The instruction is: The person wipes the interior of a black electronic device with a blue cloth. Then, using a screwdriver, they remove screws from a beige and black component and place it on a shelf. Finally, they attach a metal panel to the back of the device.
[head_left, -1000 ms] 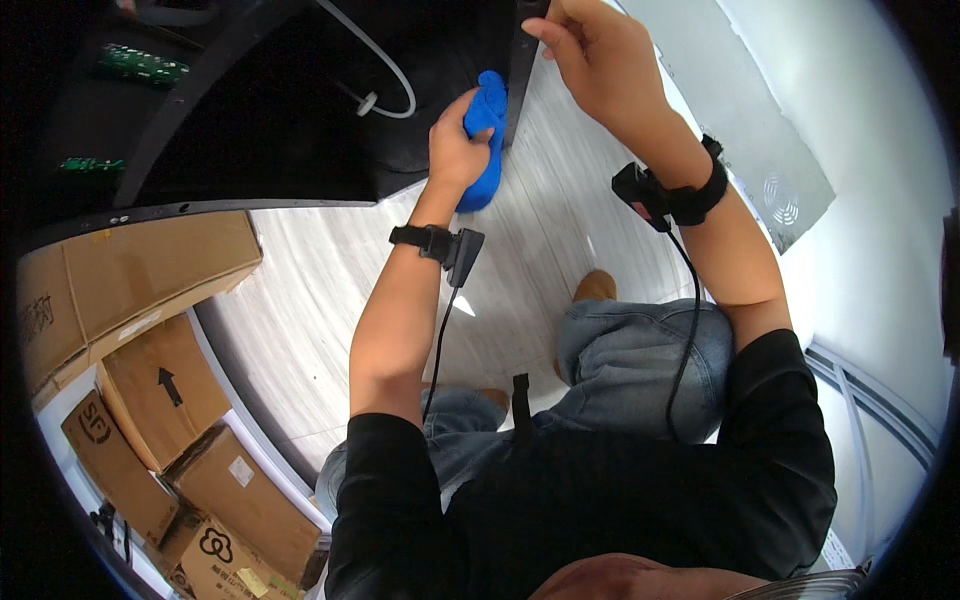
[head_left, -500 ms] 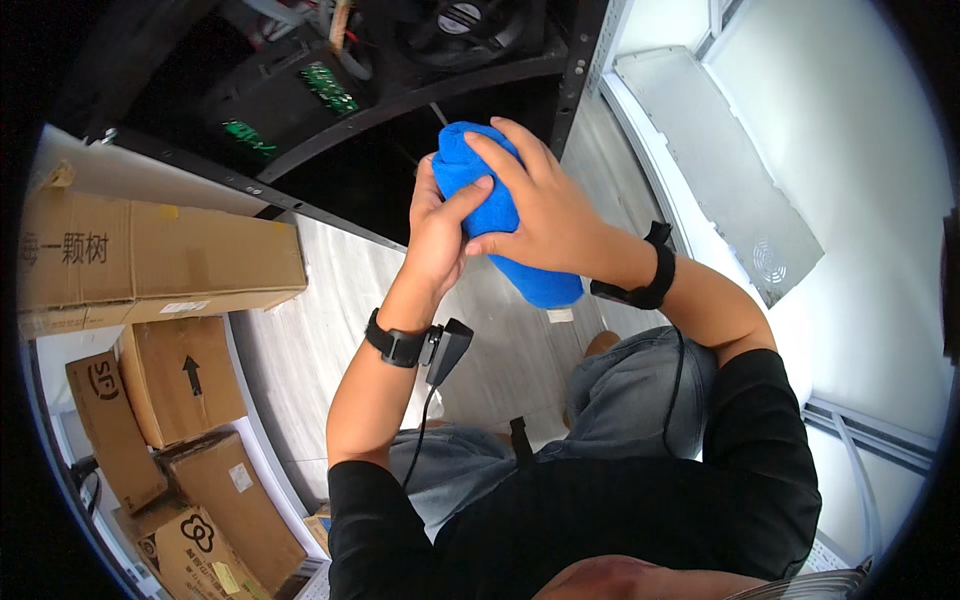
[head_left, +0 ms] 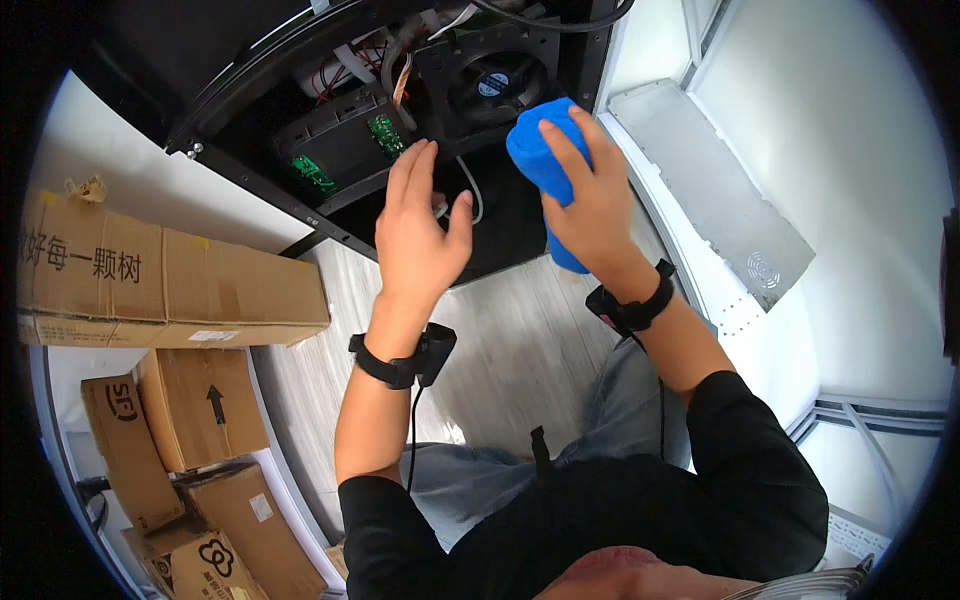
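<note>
A folded blue cloth (head_left: 538,142) is in my right hand (head_left: 598,205), its fingers lying over the top and a lower end hanging beside the palm. Apart from it, my left hand (head_left: 420,225) is held out with fingers stretched and thumb spread, holding nothing. Its fingertips are near the green circuit board (head_left: 385,135) in the open bottom of a black machine cabinet (head_left: 345,220). Behind the cloth sits a black fan (head_left: 492,88) with a round label. Bundled wires (head_left: 350,65) run to the left of the fan.
A long cardboard box (head_left: 240,295) lies at the left, with several more cartons (head_left: 205,405) below it. At the right, a grey metal panel (head_left: 705,170) with a round vent leans on the white wall. A pale cable (head_left: 475,190) hangs inside the cabinet.
My left hand has let go of the cloth and opened, apart from it. The right hand has carried the cloth to the right. More of the cabinet's inside now shows.
</note>
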### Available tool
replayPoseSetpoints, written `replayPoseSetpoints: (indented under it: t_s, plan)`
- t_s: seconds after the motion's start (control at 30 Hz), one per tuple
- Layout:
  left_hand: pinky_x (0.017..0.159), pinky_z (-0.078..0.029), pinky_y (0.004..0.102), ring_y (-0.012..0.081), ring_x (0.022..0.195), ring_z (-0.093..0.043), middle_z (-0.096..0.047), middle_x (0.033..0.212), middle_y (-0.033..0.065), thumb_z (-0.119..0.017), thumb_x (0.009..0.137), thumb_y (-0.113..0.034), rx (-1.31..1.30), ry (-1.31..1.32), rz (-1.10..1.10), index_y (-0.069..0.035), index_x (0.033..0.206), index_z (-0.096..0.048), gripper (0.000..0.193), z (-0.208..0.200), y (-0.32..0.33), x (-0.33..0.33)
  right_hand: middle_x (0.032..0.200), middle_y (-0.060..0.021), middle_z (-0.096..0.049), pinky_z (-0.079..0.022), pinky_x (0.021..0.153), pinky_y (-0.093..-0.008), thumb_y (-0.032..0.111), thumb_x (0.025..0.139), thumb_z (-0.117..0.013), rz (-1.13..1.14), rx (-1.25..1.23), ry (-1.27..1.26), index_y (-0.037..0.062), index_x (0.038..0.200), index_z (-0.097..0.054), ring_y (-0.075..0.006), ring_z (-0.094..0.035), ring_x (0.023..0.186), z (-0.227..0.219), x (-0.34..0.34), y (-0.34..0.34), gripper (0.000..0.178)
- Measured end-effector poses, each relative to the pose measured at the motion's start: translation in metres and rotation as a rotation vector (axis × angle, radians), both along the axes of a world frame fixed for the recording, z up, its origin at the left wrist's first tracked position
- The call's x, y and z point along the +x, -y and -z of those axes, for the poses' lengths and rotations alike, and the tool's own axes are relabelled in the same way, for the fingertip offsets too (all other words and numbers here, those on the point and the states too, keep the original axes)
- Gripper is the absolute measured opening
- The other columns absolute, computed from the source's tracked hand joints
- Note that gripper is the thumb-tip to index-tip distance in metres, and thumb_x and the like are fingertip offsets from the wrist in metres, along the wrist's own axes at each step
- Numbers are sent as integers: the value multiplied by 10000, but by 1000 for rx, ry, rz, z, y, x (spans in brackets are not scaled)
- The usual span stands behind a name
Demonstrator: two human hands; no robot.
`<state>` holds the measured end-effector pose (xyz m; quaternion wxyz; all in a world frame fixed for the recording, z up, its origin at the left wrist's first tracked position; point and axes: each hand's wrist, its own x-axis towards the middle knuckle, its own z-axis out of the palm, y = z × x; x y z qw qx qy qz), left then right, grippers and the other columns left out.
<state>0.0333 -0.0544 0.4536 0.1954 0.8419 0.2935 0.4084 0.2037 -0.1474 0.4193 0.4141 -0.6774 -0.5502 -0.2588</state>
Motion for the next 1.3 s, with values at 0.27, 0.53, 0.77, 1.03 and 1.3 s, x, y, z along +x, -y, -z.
replayPoseSetpoints:
  t_s: [0.27, 0.53, 0.77, 1.03, 1.3]
  plan:
    - [654, -522, 264, 179, 716, -632, -529, 1258, 145, -514, 699, 119, -17, 76, 29, -34, 1242, -525, 564, 10, -9, 2, 1350, -73, -484, -502, 620, -336, 44, 606, -661, -81, 28, -23, 203, 1220, -600, -288, -516, 838, 1, -11, -12, 637]
    - [674, -513, 265, 167, 741, -631, -543, 1255, 146, -465, 689, 128, 64, 55, -37, -42, 1241, -534, 582, 21, -11, 5, 1355, -31, -485, -494, 630, -317, 2, 613, -654, -121, -7, 16, 225, 1221, -601, -277, -503, 809, 14, -8, -17, 650]
    - [646, -501, 264, 164, 740, -621, -546, 1274, 136, -464, 688, 130, 17, 62, -40, -51, 1246, -536, 592, 15, -4, 7, 1355, -32, -491, -479, 674, -332, -29, 593, -641, -29, 5, -91, 229, 1223, -598, -275, -503, 818, 7, 4, -3, 682]
    - [617, -490, 241, 165, 746, -624, -563, 1258, 143, -468, 717, 139, 121, 29, -53, -49, 1246, -534, 565, 16, -9, 4, 1360, -46, -492, -477, 697, -331, -20, 600, -612, -107, 20, -83, 211, 1210, -604, -276, -499, 793, 7, 4, -8, 652]
    - [747, -520, 397, 373, 930, -617, -550, 1239, 174, -580, 771, -23, 41, -92, -136, -72, 1269, -501, 506, -3, 3, 9, 1336, -63, -512, -487, 688, -333, -6, 603, -613, -257, 69, -68, 180, 1181, -624, -287, -525, 793, 1, -11, -11, 607]
